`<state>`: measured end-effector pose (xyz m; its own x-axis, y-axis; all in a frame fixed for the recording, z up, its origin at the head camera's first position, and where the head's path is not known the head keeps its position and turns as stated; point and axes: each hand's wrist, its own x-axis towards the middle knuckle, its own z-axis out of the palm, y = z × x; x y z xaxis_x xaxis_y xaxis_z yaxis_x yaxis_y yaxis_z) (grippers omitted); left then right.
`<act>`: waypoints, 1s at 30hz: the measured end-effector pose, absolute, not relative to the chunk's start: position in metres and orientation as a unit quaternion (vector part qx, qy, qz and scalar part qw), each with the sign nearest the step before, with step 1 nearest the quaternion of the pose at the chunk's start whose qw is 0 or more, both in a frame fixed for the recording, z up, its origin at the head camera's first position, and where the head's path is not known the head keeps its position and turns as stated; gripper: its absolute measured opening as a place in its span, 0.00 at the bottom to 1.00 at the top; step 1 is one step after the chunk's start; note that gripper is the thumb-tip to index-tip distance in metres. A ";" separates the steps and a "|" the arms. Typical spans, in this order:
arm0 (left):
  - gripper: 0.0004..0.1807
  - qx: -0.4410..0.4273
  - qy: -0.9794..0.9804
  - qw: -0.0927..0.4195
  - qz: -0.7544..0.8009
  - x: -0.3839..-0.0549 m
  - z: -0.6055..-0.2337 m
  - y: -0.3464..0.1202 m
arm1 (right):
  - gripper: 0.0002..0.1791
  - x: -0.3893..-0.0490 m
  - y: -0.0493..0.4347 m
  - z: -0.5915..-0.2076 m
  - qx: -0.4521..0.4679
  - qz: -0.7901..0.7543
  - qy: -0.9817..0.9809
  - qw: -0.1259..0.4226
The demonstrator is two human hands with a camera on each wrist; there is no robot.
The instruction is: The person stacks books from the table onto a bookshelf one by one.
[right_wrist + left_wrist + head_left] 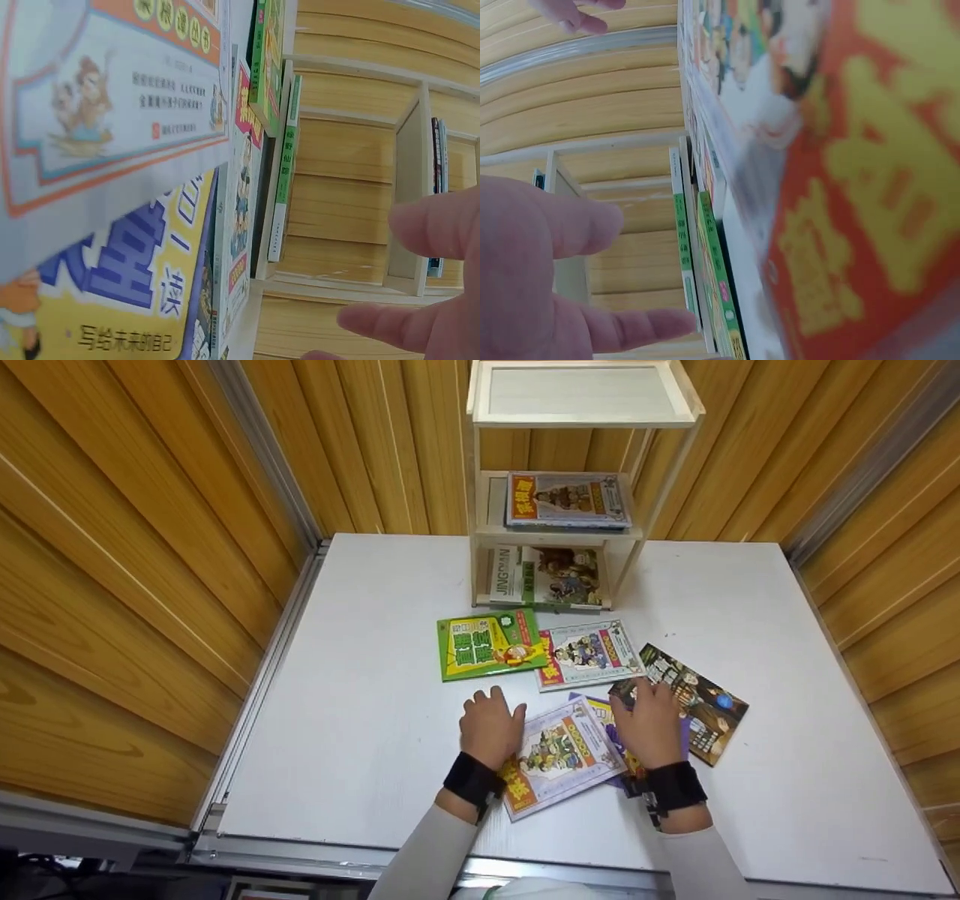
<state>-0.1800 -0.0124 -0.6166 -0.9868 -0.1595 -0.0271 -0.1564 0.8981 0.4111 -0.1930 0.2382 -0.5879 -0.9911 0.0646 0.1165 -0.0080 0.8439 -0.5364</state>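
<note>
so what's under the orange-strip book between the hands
Part of a purple-yellow book lies under the orange-strip book; that covered part, and anything else beneath, can't be seen.

The head view looks forward and down at the shelf (585, 394) from in front of it, far enough back to take in most of the table (360, 660). Both wrist views sit low before the shelf, facing it, tipped onto opposite sides, the pale book (870, 150) very close in each. All three share the green book (266, 60) at the shelf's foot.
</note>
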 end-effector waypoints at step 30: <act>0.33 0.149 -0.939 -0.053 -0.305 -0.135 -0.622 -0.030 | 0.34 -0.174 0.206 -0.631 0.031 0.199 -0.978 0.054</act>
